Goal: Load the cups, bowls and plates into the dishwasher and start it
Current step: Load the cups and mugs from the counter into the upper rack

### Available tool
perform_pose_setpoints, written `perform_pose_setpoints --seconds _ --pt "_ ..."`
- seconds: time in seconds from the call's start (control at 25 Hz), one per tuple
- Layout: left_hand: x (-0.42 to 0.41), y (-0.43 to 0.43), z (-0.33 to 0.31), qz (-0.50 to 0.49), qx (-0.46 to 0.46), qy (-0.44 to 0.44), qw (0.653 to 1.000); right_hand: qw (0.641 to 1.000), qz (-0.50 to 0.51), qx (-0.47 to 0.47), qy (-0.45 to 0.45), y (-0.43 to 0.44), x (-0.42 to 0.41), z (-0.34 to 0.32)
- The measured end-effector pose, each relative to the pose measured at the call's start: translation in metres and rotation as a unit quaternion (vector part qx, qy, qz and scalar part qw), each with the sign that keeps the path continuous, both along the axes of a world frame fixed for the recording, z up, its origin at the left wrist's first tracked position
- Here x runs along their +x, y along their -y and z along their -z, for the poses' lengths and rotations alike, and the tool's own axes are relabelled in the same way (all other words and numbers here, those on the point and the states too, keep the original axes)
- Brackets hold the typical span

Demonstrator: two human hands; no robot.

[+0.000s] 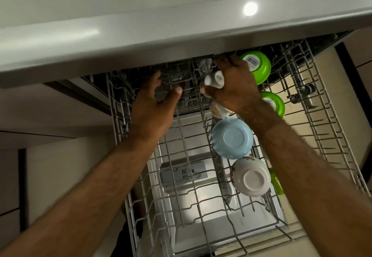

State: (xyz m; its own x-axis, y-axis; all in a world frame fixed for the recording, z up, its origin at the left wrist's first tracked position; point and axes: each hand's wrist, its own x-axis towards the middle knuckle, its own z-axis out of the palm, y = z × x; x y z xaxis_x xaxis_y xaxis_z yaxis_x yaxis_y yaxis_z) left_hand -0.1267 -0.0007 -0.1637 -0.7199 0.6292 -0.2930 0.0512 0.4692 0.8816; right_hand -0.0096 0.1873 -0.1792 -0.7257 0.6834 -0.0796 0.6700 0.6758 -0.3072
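The wire rack [326,136] stands pulled out from under a counter [141,41]. The right hand [233,83] grips a white cup [214,79] over the rack's far middle; whether the cup touches the wires cannot be told. Just right of the grip a green bowl [255,66] sits base up. A second green bowl [273,103] lies right of the grip and nearer, partly hidden. Directly near-side of the grip a patterned cup [218,109] rests among the tines. Next in that row come a blue bowl [231,138] and then a white flowered bowl [250,176], both base up.
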Motion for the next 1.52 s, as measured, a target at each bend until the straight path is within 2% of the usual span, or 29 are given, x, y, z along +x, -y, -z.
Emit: perform_pose_setpoints --seconds 0.16,0.24,0.36,0.52,0.68,0.92,1.24,1.52 --pt "0.001 0.006 -0.022 0.107 -0.07 -0.194 0.973 0.998 0.009 -0.01 -0.066 0.024 0.008 -0.019" --pt "0.009 0.013 -0.038 0.137 -0.105 -0.237 0.956 0.997 0.013 -0.016 -0.075 0.037 0.012 -0.032" --pt "0.021 0.032 -0.057 0.153 -0.101 -0.287 0.94 0.997 0.014 -0.031 -0.074 0.062 0.019 -0.056" --pt "0.037 0.068 -0.09 0.14 -0.152 -0.233 0.95 0.995 -0.011 -0.041 -0.089 0.102 0.035 -0.103" --pt "0.058 0.101 -0.131 0.12 -0.132 -0.224 0.958 0.995 -0.025 -0.059 -0.072 0.132 0.05 -0.148" --pt "0.062 0.136 -0.193 0.077 -0.077 -0.249 0.962 0.99 -0.049 -0.059 -0.116 0.171 0.048 -0.214" --pt "0.001 0.183 -0.279 0.005 -0.065 -0.322 0.944 0.974 -0.146 -0.042 -0.166 0.222 -0.024 -0.309" --pt "-0.084 0.246 -0.323 -0.055 -0.08 -0.392 0.915 0.956 -0.222 -0.039 -0.189 0.271 -0.12 -0.348"
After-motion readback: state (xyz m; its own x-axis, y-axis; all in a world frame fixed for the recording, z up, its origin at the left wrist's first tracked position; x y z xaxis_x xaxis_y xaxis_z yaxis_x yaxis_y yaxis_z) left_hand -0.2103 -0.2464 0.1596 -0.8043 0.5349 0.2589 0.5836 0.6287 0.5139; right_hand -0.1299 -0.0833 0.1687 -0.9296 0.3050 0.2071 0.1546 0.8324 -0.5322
